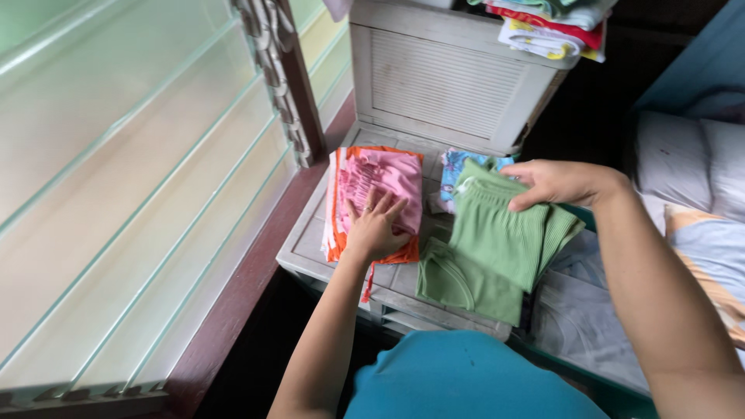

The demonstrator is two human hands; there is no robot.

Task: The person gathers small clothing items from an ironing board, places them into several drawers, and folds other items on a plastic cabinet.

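In the head view, the left hand (375, 226) is laid flat, fingers spread, on a pink garment (382, 182) topping a folded pile on a white crate (306, 244). A folded green garment (497, 233) is pinched at its top edge by the right hand (557, 182), above another green piece (466, 283).

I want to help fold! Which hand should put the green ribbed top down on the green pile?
Probably the right hand: it already grips the folded green ribbed top just above the flat green garment. The left hand lies flat on the pink gathered cloth.
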